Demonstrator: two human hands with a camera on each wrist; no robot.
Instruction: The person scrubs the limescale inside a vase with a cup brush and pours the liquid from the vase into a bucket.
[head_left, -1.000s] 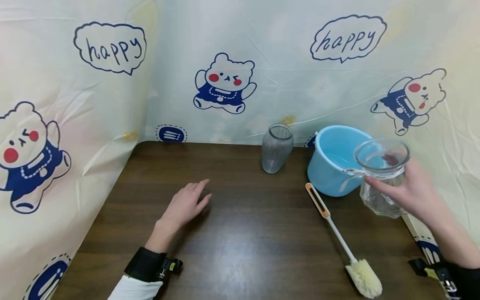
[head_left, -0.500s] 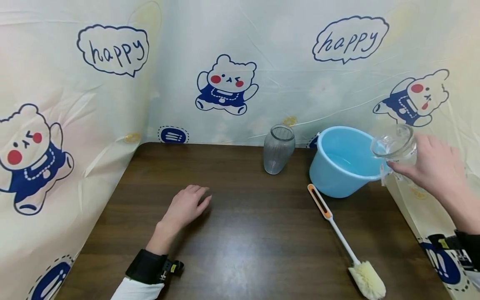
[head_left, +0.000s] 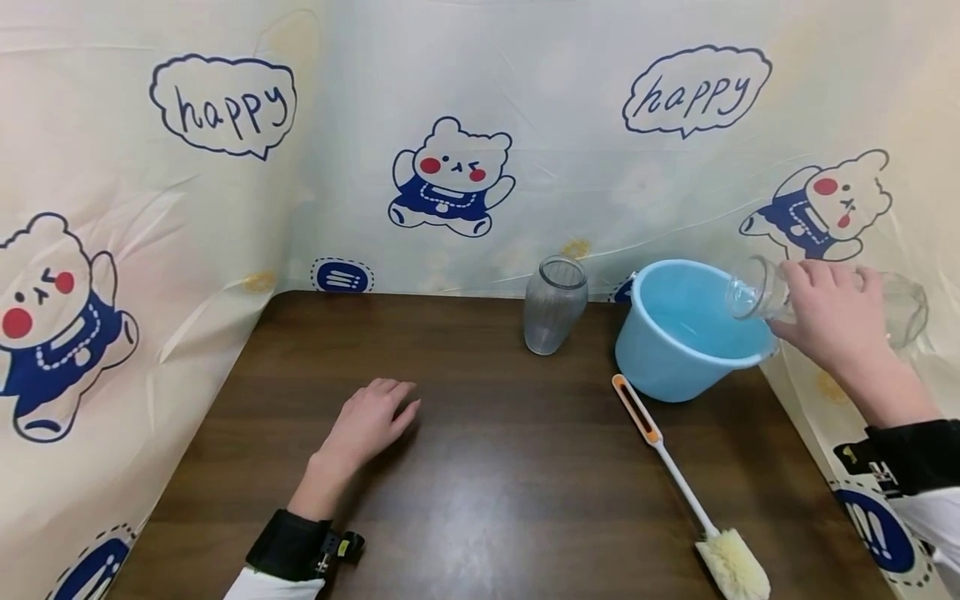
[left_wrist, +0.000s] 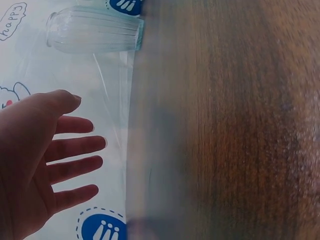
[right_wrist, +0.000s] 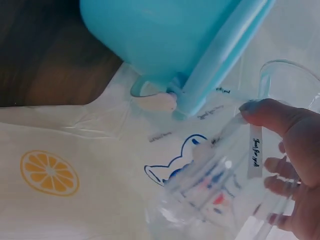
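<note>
My right hand (head_left: 836,321) grips a clear glass vase (head_left: 903,308) around its neck. The vase lies on its side in the air, its mouth over the right rim of the light blue bucket (head_left: 660,358). A printed ribbon (right_wrist: 255,152) hangs at the neck in the right wrist view, where the thumb presses the glass. The left hand (head_left: 367,421) is over the left middle of the table, fingers relaxed and holding nothing; the left wrist view shows them spread apart. A ribbed glass vase (head_left: 555,308) stands upright left of the bucket.
A long-handled brush (head_left: 686,483) with a cream head lies on the dark wooden table (head_left: 480,467), its orange-tipped handle close to the bucket. A printed cloth (head_left: 337,192) hangs behind and along both sides. The bucket stands near the table's right edge.
The right hand has lifted the glass vase rightward and tipped it from nearly upright to sideways, mouth toward the bucket. The left hand has stayed in place.
</note>
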